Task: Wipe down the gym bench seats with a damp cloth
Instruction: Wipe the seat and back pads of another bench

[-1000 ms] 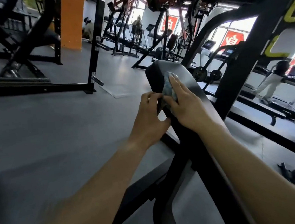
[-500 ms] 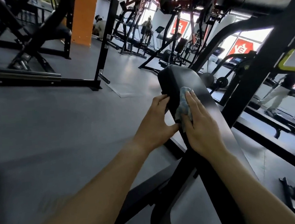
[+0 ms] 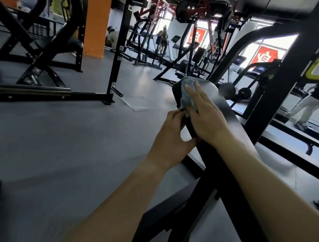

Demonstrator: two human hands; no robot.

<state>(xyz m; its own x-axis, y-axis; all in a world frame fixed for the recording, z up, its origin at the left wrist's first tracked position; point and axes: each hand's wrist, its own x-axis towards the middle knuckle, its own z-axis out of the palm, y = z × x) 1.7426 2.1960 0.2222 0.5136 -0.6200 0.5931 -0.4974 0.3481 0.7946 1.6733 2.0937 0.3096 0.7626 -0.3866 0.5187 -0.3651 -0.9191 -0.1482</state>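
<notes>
Black bench pad (image 3: 219,104) gripped by left hand (image 3: 172,134), flat right hand (image 3: 206,116) pressing cloth (image 3: 186,99), orange pillar (image 3: 97,20) behind

left hand (image 3: 170,137) was bare | right hand (image 3: 205,116) was bare | left forearm (image 3: 108,212) was uncovered to the frame edge | right forearm (image 3: 266,179) was likewise | blur hid finer detail

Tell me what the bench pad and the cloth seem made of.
Bench pad: probably black vinyl or leatherette, smooth, with a pale sheen on top. Cloth: soft fabric, maybe microfibre, blue-grey, matte, crumpled under the right hand.
</notes>
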